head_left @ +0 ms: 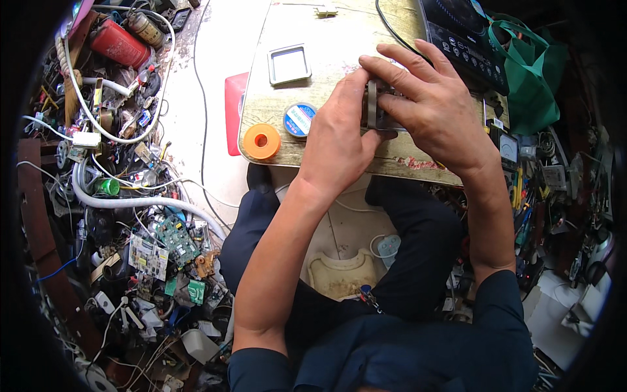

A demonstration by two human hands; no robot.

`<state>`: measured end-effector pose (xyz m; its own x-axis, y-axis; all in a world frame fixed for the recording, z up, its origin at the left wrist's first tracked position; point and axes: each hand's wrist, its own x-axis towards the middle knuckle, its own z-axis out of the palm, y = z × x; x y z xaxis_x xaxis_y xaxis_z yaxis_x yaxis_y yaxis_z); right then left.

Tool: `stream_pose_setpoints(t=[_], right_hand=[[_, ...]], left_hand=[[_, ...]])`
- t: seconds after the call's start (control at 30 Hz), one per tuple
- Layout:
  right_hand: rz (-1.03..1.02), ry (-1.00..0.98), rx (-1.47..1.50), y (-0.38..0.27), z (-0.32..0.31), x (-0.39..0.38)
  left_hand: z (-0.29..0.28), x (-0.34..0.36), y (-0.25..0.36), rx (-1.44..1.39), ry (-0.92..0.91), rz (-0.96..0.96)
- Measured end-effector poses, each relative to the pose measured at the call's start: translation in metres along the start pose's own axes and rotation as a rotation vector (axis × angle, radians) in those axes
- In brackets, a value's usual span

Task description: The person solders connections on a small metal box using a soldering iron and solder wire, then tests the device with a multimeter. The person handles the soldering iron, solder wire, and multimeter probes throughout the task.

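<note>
Seated at the bench (339, 46), knees under its near edge, floor cluttered with circuit boards (171, 240) to the left. Both hands meet at the near edge of the bench on a small grey part (373, 104): left hand (336, 134) clenched round its left side, thumb under it; right hand (428, 101) laid over the top, fingers pinching it. Part mostly hidden, kind unclear. Step in hand looks like working it open or seating it; next move likely needs a firm left grip while the right fingers shift. Just left: blue reel (299, 119), orange tape roll (262, 141). Farther: square tray (289, 64), black cooktop (460, 39).
</note>
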<state>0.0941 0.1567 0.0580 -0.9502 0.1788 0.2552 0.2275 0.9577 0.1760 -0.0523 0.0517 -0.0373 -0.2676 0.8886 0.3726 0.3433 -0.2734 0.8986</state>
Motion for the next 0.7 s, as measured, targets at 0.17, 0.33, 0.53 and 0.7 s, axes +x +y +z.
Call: stream_pose_setpoints(t=[0.17, 0.33, 0.53, 0.7], right_hand=[[0.014, 0.001, 0.121, 0.007, -0.007, -0.005], [0.457, 0.357, 0.781, 0.008, -0.016, -0.037], [0.805, 0.427, 0.819, -0.026, 0.01, -0.048], [0.767, 0.406, 0.834, -0.025, 0.03, -0.048]], left_hand=[[-0.001, 0.001, 0.0, -0.023, 0.003, -0.028], [-0.009, 0.001, 0.005, -0.059, -0.05, -0.229], [-0.01, 0.005, 0.009, -0.133, -0.073, -0.288], [-0.011, 0.008, 0.011, -0.173, -0.076, -0.317]])
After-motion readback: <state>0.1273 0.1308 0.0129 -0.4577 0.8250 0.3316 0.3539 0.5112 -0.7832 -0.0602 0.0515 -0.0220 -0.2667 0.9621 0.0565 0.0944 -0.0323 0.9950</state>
